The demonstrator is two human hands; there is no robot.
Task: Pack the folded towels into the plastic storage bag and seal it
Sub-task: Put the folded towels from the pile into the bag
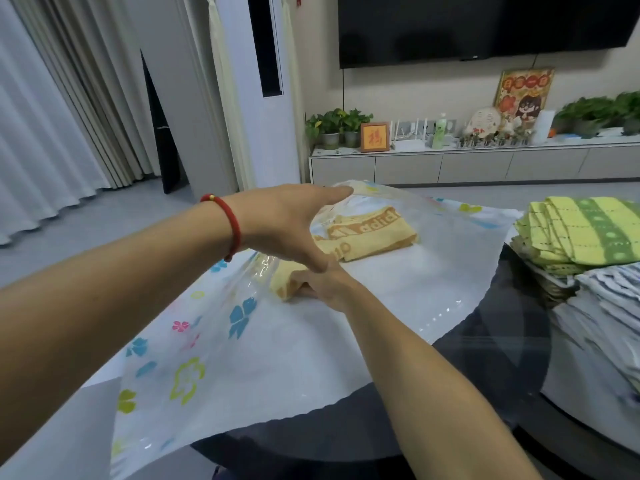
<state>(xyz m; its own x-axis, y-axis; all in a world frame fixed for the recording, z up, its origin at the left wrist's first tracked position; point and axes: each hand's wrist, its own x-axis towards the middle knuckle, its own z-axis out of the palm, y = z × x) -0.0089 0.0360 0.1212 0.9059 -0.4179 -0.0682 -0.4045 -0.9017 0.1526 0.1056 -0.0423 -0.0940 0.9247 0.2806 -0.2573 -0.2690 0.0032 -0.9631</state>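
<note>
A large clear plastic storage bag [398, 292] with flower prints lies flat across the table. A folded yellow towel with orange lettering [374, 233] lies inside it at the far end. My left hand [287, 223], with a red bracelet on the wrist, is raised with fingers apart and lifts the bag's upper layer. Under that layer my right hand [325, 284] grips a second folded yellow towel [282, 282] inside the bag's left part. A stack of folded towels [581, 237], green-yellow on top and blue-white below, waits at the right.
The dark round glass table [491, 341] shows beneath the bag near me and to the right. Behind stand a low cabinet [450, 164] with potted plants and ornaments, a wall television, a white floor-standing unit and curtains at the left.
</note>
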